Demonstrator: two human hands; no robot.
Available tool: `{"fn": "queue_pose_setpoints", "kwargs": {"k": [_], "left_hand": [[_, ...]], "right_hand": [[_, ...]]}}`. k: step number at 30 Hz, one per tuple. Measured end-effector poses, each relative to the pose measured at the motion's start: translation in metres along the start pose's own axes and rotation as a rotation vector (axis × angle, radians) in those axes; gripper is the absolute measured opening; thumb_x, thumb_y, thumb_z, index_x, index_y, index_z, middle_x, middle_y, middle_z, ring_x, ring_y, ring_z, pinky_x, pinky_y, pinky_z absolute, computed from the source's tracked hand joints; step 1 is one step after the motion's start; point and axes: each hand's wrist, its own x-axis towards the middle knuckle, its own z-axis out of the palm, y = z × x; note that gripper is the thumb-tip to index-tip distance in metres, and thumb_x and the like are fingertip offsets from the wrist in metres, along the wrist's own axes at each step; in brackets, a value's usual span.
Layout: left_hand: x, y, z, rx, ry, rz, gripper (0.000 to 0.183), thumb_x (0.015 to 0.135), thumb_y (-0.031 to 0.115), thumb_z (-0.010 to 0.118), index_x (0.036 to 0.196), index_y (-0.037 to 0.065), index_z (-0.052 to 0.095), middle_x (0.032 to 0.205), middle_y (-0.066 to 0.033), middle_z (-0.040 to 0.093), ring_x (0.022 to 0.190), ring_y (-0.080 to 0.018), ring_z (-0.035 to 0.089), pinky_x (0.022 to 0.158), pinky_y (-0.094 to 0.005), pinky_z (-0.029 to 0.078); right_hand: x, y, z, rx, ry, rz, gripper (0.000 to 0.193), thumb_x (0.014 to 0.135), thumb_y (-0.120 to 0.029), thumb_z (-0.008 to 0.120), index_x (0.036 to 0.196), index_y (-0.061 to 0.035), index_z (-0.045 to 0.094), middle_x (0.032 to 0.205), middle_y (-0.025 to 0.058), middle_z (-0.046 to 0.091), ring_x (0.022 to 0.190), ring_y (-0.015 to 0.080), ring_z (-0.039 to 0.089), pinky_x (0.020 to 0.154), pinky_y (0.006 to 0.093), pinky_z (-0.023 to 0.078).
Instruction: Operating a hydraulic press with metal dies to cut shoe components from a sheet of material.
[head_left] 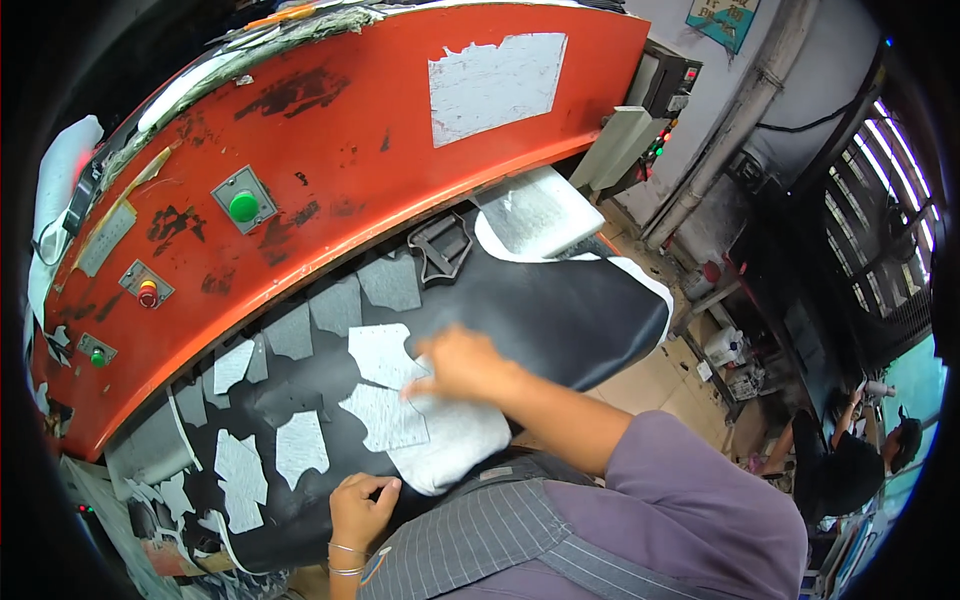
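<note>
Pale cut pieces (385, 417) lay spread over a black sheet (540, 300), below the orange-red front (330, 150) of a machine. At the far left, a small green button (98, 356) sat on that front, with a red knob (148, 293) to its right and a larger green button (243, 207) farther along. Beneath them, overlapping pale pieces rested toward the sheet's left end, and a single notched one lay just beside them to the right. Darker grey pieces (336, 305) stood in a row along the machine's lower edge. Next came the left hand (362, 510), near the sheet's lower edge, its fingers curled in and the thumb close against them; whether it pinched anything, I could not tell. Thin bangles (346, 571) circled that wrist. Above it, two of the pale pieces lay close together, and the right hand (465, 365) reached over their right side, blurred, thumb apart from the fingers; I could not tell whether it gripped a piece. A white sheet (460, 445) lay below that hand, and a dark open frame (440, 250) above it. Farther right were a whitish block (545, 215) and, at the far side of the room, another person (855, 465) in dark clothing.
</note>
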Motion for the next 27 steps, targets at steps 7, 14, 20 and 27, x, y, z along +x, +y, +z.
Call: {"fn": "queue_pose_setpoints", "kwargs": {"k": [7,14,20,27], "left_hand": [[0.033,0.087,0.018,-0.345,-0.168,-0.061,0.021,0.086,0.021,0.066,0.092,0.001,0.071,0.079,-0.0077,0.065,0.071,-0.0129,0.060,0.063,-0.0279,0.046],[0.126,0.087,0.083,-0.626,-0.364,-0.158,0.043,0.087,0.016,0.066,0.125,0.000,0.054,0.105,-0.0078,0.064,0.085,-0.0114,0.060,0.073,-0.0244,0.049],[0.145,0.119,0.122,-0.974,-0.375,0.011,0.087,0.074,0.006,0.078,0.146,0.007,0.028,0.137,-0.0164,0.042,0.112,-0.0249,0.054,0.091,-0.0315,0.050],[0.109,0.123,0.126,-0.501,-0.184,-0.061,0.028,0.083,0.024,0.071,0.097,0.000,0.065,0.073,-0.0088,0.063,0.066,-0.0139,0.058,0.062,-0.0303,0.047]], "right_hand": [[0.025,0.069,-0.047,-0.200,0.257,0.461,0.098,0.065,-0.066,0.070,0.132,0.0001,0.045,0.144,0.0327,0.025,0.133,0.0419,0.030,0.097,0.0446,0.045],[-0.004,0.133,-0.054,0.222,0.362,0.290,0.052,0.068,-0.042,0.069,0.089,0.0049,0.068,0.111,0.0219,0.055,0.109,0.0300,0.053,0.086,0.0351,0.048],[-0.089,0.113,-0.034,1.310,0.092,0.154,0.037,0.083,-0.029,0.062,0.101,0.0034,0.064,0.092,0.0064,0.060,0.089,0.0129,0.056,0.077,0.0271,0.045],[-0.111,0.132,-0.033,0.888,0.230,0.035,0.040,0.081,-0.034,0.066,0.098,0.0022,0.067,0.101,0.0138,0.059,0.105,0.0235,0.050,0.093,0.0326,0.039]]}}
